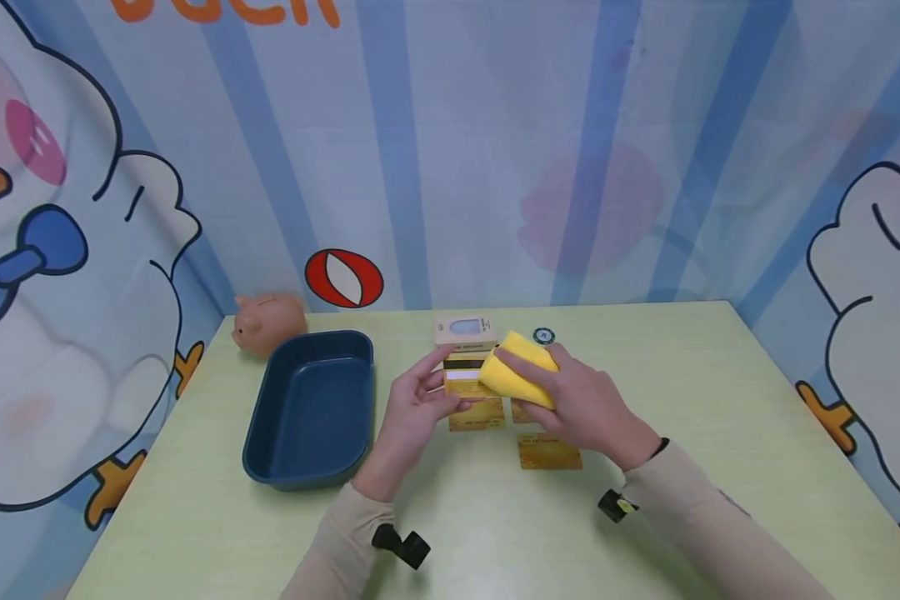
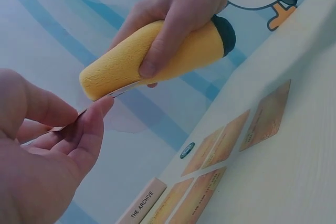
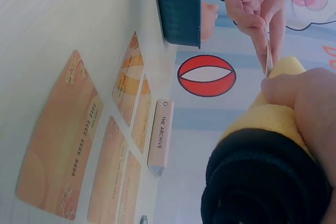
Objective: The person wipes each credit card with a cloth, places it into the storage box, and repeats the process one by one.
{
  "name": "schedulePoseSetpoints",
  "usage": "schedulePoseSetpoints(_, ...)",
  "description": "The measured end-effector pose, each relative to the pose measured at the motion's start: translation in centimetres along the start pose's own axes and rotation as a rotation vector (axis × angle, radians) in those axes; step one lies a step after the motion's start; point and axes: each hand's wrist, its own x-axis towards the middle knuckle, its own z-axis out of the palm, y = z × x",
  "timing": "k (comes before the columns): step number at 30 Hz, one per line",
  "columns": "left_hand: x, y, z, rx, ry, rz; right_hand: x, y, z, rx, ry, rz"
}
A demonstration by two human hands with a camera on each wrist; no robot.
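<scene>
My left hand (image 1: 412, 408) holds a gold bank card (image 1: 461, 385) up by its edge, with the black stripe and white strip facing me. A yellow fuzzy tapered cylinder (image 1: 523, 371) is gripped in my right hand (image 1: 588, 408), its narrow end over the card's right part. Its other end is a black cap (image 3: 262, 177) in the right wrist view. Seen from the left wrist, the card's edge (image 2: 126, 88) runs along the underside of the yellow cylinder. Below the hands, several more gold cards lie in rows, with one card (image 1: 550, 452) nearer to me.
Behind the cards stands a small pale box (image 1: 465, 331) marked THE ARCHIVE, with a round disc (image 1: 543, 336) to its right. On the left are a dark blue tray (image 1: 318, 408) and a pink piggy bank (image 1: 268, 325). A printed curtain (image 1: 480, 167) hangs along the table's back edge.
</scene>
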Motion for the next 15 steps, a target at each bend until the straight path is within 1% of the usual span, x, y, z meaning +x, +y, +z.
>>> schedulePoseSetpoints(8,0.06,-0.05,-0.46,0.003,-0.014,-0.017,-0.2,0.48,0.35,-0.012,0.028,0.017)
schedulePoseSetpoints(15,0.03,0.46,-0.93,-0.008,-0.014,-0.037,-0.31,0.86,0.26,0.002,0.061,0.028)
